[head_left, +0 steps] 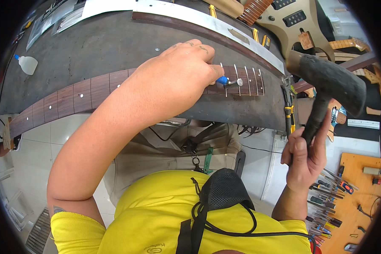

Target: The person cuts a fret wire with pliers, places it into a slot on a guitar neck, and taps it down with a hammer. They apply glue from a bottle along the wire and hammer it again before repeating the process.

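Note:
A dark wooden guitar fretboard (72,96) with white dot inlays lies along the front of a dark workbench (97,46). Several metal frets (247,80) sit in its right end. My left hand (178,74) reaches across it and pinches a small blue-handled tool (229,81) whose metal tip rests on a fret. My right hand (305,154) is raised off to the right, gripping the dark handle of a hammer (330,80) with its worn black head up in the air, apart from the fretboard.
A white glue bottle (27,63) lies at the bench's left. A long metal straightedge (190,15) and a dark wood strip lie at the back. Guitar bodies (292,21) sit beyond the bench. Several screwdrivers (328,199) lie on a wooden board at lower right.

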Demonstrator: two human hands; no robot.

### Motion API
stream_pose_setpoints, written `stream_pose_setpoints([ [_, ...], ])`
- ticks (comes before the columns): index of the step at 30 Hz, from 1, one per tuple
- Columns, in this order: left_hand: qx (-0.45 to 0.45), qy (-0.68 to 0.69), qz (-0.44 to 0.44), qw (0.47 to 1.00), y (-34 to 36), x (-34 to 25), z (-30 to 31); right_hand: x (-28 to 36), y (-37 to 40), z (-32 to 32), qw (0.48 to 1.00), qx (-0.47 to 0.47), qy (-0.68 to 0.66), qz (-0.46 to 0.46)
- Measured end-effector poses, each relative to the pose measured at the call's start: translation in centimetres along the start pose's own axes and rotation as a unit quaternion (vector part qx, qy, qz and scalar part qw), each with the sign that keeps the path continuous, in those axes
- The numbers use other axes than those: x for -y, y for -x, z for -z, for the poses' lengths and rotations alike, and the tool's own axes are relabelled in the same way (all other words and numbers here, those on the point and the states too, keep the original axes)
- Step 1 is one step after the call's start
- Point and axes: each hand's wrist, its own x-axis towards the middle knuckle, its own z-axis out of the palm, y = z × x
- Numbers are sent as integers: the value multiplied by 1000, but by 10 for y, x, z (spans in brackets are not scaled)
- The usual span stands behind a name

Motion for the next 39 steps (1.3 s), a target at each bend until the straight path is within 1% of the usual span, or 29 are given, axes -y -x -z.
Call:
stream_pose_setpoints([
  [2, 9, -2, 9, 1000, 0, -1, 1, 1, 0, -2, 1000, -9, 11, -11],
  [7, 9, -7, 15, 1000, -2, -2, 2, 11, -8, 7, 997, 58, 21, -42],
  [8, 15, -18, 13, 1000, -2, -2, 2, 12, -5, 2, 999, 8, -20, -29],
  [9, 17, -17, 12, 1000, -1, -2, 1, 8, -6, 0, 999, 7, -20, -31],
  [11, 7, -11, 11, 1000, -2, 0, 0, -2, -10, -2, 996, 56, 69, 4],
  [12, 5, -12, 10, 1000, -3, 0, 0, -2, -11, 0, 996, 55, 69, 7],
  [15, -5, -1, 12, 1000, -2, 2, -1, 0, -17, 11, 983, 129, 131, 23],
  [16, -4, -12, 8, 1000, -3, 2, 0, 11, -12, 4, 996, 65, 43, -31],
  [17, -1, -20, 3, 1000, -3, 1, 0, 19, -9, -4, 999, 5, 19, -33],
  [19, 0, -15, 9, 1000, -2, 1, -1, 7, -8, 0, 999, 18, -32, -14],
  [20, -2, -11, 15, 1000, -2, 1, -2, 9, -13, 6, 999, 15, -32, -13],
  [21, -3, -13, 13, 1000, -3, 1, -1, 13, -22, 13, 990, 114, 77, -21],
  [22, -2, -16, 10, 1000, -4, 1, -1, 16, -27, 17, 960, 209, 185, -29],
  [23, 0, -16, 11, 1000, -4, 1, -2, 16, -25, 14, 960, 210, 185, -28],
  [24, 0, -15, 14, 1000, -3, 2, -2, 17, -21, 8, 984, 130, 120, -34],
  [25, -6, -19, 11, 1000, -3, 2, -3, 18, -16, 2, 996, 49, 55, -42],
  [26, -13, -24, 6, 1000, -3, 2, -3, 19, -16, -5, 999, 13, 28, -28],
  [27, -13, -24, 6, 1000, -2, 2, -3, 20, -16, -5, 999, 13, 29, -28],
  [33, -20, -28, 16, 999, -2, 3, -4, 28, -23, 7, 988, 112, 43, -93],
  [35, -16, -45, 8, 999, -2, 2, -2, 26, -23, -13, 999, 3, 1, -32],
  [37, -6, -35, 18, 999, -2, 0, -1, 17, -21, -13, 996, 52, 54, -52],
  [38, 5, -24, 32, 999, -2, -1, 0, 17, -21, -9, 996, 51, 54, -50],
  [39, 4, -26, 31, 999, -3, 0, 0, 16, -21, -4, 993, 78, 56, -67],
])
